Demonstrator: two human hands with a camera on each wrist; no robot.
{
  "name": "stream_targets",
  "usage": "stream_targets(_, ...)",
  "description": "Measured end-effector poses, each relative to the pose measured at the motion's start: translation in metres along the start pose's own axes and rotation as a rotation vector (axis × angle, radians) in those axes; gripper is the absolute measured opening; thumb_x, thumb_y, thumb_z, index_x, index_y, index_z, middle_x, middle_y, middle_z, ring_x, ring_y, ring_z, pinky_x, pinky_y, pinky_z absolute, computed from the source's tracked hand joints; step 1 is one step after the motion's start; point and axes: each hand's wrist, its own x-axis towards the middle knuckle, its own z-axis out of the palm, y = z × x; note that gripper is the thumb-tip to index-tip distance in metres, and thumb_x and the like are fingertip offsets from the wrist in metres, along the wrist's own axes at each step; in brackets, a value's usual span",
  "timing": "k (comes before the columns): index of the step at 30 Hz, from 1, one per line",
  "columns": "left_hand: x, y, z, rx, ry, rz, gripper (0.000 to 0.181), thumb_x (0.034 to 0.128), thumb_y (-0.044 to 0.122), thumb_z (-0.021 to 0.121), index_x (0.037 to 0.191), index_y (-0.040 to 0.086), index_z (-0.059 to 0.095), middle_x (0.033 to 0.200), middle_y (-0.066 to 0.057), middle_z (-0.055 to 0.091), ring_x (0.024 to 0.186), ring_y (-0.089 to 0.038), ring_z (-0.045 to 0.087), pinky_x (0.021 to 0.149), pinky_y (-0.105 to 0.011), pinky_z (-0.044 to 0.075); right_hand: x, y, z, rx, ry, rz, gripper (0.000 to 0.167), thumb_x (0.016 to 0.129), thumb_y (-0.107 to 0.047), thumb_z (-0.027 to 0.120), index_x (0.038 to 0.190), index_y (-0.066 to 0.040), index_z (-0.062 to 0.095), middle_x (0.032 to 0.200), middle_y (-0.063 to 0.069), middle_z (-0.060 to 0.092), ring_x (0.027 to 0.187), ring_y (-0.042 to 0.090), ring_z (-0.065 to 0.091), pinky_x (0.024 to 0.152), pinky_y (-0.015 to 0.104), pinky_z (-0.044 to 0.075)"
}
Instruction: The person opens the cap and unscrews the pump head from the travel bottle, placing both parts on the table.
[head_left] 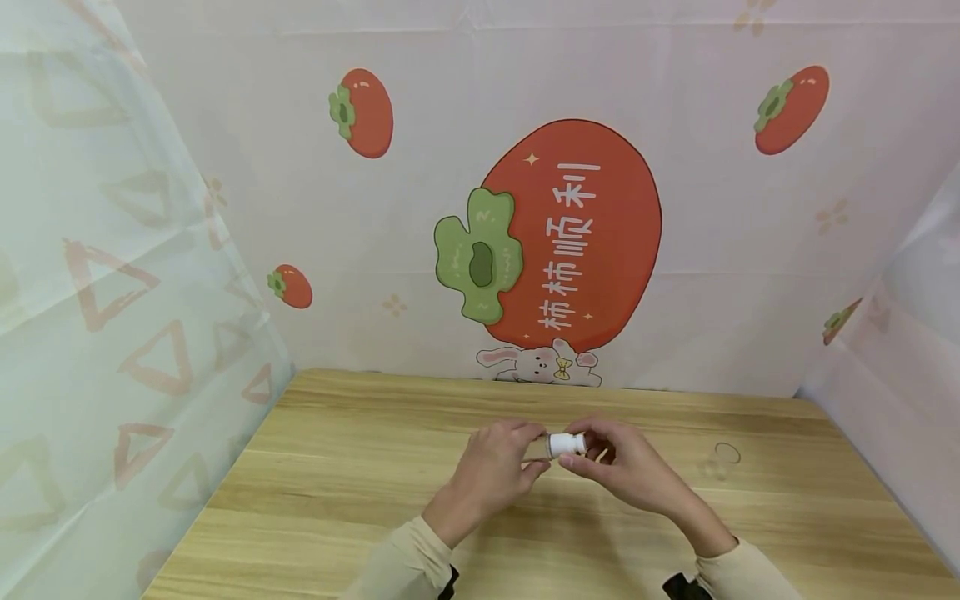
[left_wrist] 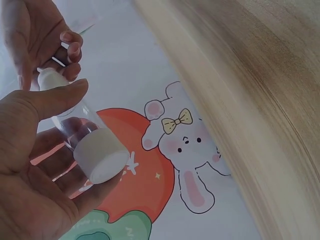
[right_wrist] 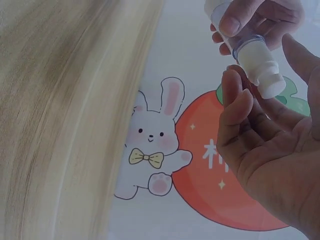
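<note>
My left hand (head_left: 495, 467) grips a small clear pump bottle (head_left: 564, 444) by its transparent body, holding it sideways above the table. The bottle's white base (left_wrist: 102, 155) sticks out past the left fingers, and its white pump head (right_wrist: 271, 82) points toward my right hand (head_left: 633, 468). In the right wrist view, the right fingers (right_wrist: 235, 102) curve loosely below the pump head while the thumb stands apart from it. Whether those fingertips touch the bottle is hard to tell.
On the wooden table (head_left: 337, 467), to the right, lies a see-through round item (head_left: 727, 452), perhaps a clear cap. A printed white cloth (head_left: 420, 167) hangs behind the table, with more cloth along both sides.
</note>
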Motion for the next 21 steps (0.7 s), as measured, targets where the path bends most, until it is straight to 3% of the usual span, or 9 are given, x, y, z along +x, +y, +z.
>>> stream_targets(9, -0.0017, -0.0012, 0.0043, 0.11, 0.073, 0.064, 0.03, 0.0797, 0.025, 0.089, 0.104, 0.012, 0.076, 0.095, 0.0, 0.074, 0.081, -0.014, 0.07, 0.062, -0.029, 0.056, 0.0011, 0.0041, 0.0038, -0.023, 0.03, -0.015, 0.017, 0.094, -0.03, 0.075, 0.104, -0.017, 0.069, 0.08, -0.005, 0.064, 0.068, 0.011, 0.059, 0.06, 0.029, 0.053)
stream_targets(21, 0.0002, 0.0018, 0.0045, 0.145, 0.086, 0.071, 0.03, 0.0807, 0.029, 0.088, 0.105, 0.014, 0.078, 0.097, 0.001, 0.076, 0.085, -0.015, 0.072, 0.066, -0.029, 0.058, 0.0007, -0.0014, 0.0056, 0.031, 0.036, 0.031, 0.019, 0.097, -0.027, 0.071, 0.104, -0.01, 0.069, 0.08, 0.0, 0.063, 0.067, 0.012, 0.061, 0.057, 0.028, 0.052)
